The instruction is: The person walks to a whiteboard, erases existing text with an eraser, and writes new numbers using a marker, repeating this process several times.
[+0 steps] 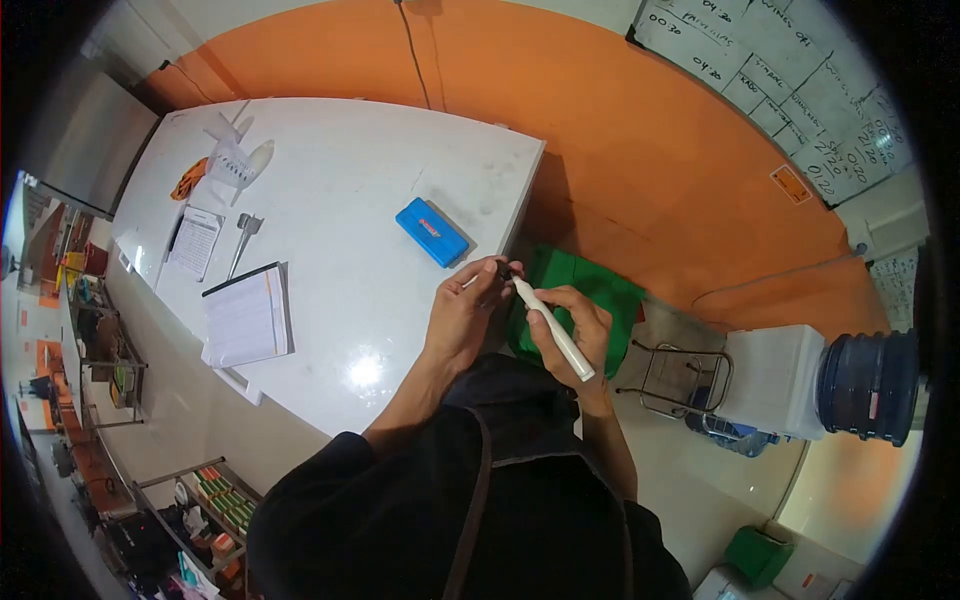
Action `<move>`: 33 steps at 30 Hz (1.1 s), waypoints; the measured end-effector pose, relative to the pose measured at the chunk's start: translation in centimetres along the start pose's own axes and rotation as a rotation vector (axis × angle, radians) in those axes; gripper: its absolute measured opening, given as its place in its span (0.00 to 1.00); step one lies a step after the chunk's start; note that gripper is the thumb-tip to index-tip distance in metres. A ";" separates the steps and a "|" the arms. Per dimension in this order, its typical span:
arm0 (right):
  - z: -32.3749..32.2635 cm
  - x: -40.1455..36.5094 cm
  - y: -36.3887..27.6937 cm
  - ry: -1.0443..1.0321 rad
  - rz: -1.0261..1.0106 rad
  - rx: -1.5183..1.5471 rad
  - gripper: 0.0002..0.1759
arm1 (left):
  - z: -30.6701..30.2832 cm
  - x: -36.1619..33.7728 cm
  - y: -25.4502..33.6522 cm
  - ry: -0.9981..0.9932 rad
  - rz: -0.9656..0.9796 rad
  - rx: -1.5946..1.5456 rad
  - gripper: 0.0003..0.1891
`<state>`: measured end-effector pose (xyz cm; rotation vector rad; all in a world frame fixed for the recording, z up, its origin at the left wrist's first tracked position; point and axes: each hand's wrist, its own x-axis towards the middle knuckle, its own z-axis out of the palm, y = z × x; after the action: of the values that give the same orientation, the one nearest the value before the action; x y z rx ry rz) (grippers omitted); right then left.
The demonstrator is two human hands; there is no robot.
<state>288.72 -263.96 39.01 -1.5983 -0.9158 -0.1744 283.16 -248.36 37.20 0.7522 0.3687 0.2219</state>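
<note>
In my right hand [580, 325] is a white marker [553, 332], its dark tip end pointing up and left. My left hand [462, 310] pinches a small black piece at that end, which looks like the marker's cap [507, 271]. Whether the cap is on or just off the tip cannot be made out. Both hands are close together in front of my chest, by the right edge of the white table [340, 200]. Just beyond my left hand, a blue whiteboard eraser [432, 232] lies on the tabletop.
On the table lie a notepad [246, 318], a printed sheet [196, 242], a grey metal tool [245, 240], a crumpled plastic bag [232, 165] and an orange item [188, 180]. A green container [570, 275] stands beyond the table edge. A whiteboard [790, 90], stool [685, 378] and blue water jug [868, 388] are rightward.
</note>
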 end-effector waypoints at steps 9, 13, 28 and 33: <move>0.5 -2.0 0.0 0.015 0.180 0.018 0.08 | -0.3 -0.4 -0.9 -0.075 0.014 0.124 0.13; 0.5 -2.3 -0.1 -0.082 0.186 -0.054 0.08 | -1.0 -0.8 -0.8 -0.046 0.004 0.212 0.13; 4.9 -3.6 1.5 -0.213 0.072 -0.201 0.12 | -4.2 -2.1 -1.8 0.070 -0.044 0.215 0.13; 3.2 -4.1 4.0 -0.704 0.291 -0.419 0.32 | -9.7 2.3 -3.4 0.388 0.281 0.344 0.13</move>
<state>287.31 -262.84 32.71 -2.2216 -1.2094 0.4598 281.61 -243.99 27.72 1.1044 0.6808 0.5841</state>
